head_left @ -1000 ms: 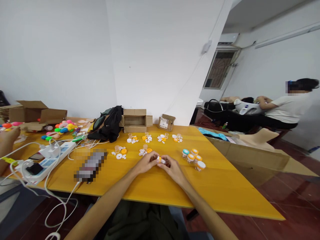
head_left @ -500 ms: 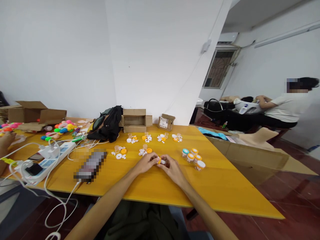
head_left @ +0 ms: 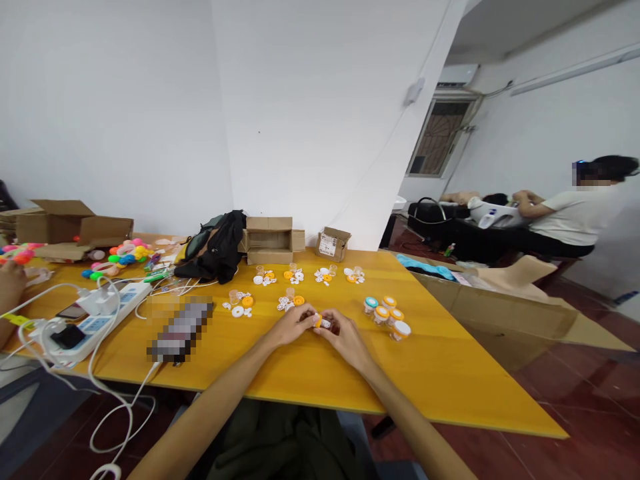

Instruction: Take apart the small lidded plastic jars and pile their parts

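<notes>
We have left hand (head_left: 291,326) and right hand (head_left: 346,339) together, both pinching a small orange-and-white piece (head_left: 319,322); likely fitting parts, next move probably needs steady alignment

White walls (head_left: 310,120) stand behind 1 yellow table (head_left: 460,387); at right are 1 barred window (head_left: 439,141) and red tiled floor (head_left: 595,393).

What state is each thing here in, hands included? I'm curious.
Piece: held, orange and white showing
Left hand: gripping it
Right hand: gripping it too
Jars: upright, lidded
Loose parts: in separate piles
Middle box: open
Small box: open
Floor box: open, things inside
Power strip: some sockets taken
</notes>
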Demonstrator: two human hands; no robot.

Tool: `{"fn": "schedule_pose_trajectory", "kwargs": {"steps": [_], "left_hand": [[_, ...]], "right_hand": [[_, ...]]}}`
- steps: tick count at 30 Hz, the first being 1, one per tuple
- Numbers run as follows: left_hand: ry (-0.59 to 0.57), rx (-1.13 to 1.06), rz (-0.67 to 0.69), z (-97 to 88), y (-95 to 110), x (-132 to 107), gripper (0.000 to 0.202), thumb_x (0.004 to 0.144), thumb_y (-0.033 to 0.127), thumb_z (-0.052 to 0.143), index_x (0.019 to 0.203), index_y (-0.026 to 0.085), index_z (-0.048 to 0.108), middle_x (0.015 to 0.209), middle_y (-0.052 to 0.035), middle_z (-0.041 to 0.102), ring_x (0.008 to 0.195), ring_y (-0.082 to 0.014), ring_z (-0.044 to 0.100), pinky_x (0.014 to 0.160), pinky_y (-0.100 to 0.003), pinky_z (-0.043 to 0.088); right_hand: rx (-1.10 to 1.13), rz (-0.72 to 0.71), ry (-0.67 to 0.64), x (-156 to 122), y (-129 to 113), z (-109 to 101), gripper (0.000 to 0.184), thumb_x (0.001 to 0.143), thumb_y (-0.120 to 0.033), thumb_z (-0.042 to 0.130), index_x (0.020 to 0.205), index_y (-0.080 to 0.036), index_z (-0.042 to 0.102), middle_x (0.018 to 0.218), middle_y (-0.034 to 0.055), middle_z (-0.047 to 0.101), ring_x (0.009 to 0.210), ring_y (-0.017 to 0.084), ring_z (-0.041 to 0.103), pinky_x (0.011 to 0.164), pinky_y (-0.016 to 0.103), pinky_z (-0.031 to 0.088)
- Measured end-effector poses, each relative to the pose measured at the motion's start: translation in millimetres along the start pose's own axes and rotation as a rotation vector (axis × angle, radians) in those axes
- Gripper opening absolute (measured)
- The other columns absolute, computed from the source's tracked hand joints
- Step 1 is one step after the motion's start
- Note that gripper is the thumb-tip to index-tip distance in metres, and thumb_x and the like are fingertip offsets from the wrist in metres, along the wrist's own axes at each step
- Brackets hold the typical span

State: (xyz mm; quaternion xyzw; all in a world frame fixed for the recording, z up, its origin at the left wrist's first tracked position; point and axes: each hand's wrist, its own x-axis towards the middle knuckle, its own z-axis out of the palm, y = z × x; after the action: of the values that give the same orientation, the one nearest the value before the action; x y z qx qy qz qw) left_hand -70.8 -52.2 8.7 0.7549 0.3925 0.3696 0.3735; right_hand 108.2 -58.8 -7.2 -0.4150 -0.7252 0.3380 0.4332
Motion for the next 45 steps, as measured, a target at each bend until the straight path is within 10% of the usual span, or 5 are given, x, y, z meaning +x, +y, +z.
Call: {"fn": "schedule_pose_trajectory", "kwargs": {"steps": [18, 45], "left_hand": [[0.006, -0.094, 0.033, 0.8, 0.5, -1.4, 0.024, 0.085, 0.042, 0.06, 0.095, 0.02, 0.054, 0.077, 0.0018, 0.056, 0.069, -0.0142, 0.051, 0.068, -0.027, 0.042], [-0.017, 0.183, 0.016, 2.8, -3.6, -2.7, 0.016, 0.08, 0.024, 0.062, 0.095, 0.021, 0.058, 0.078, 0.0024, 0.059, 0.072, -0.015, 0.054, 0.07, -0.027, 0.044]], "right_hand": [[0.152, 0.053, 0.027, 3.5, 10.0, -2.2, 0.05, 0.075, -0.068, 0.06, 0.092, -0.021, 0.062, 0.087, 0.0056, 0.071, 0.077, 0.021, 0.066, 0.074, 0.035, 0.054], [0.005, -0.045, 0.101, -1.1, 4.1, -2.3, 0.031, 0.078, -0.048, 0.062, 0.095, -0.023, 0.059, 0.094, 0.0051, 0.069, 0.077, 0.02, 0.064, 0.068, 0.033, 0.053]]}}
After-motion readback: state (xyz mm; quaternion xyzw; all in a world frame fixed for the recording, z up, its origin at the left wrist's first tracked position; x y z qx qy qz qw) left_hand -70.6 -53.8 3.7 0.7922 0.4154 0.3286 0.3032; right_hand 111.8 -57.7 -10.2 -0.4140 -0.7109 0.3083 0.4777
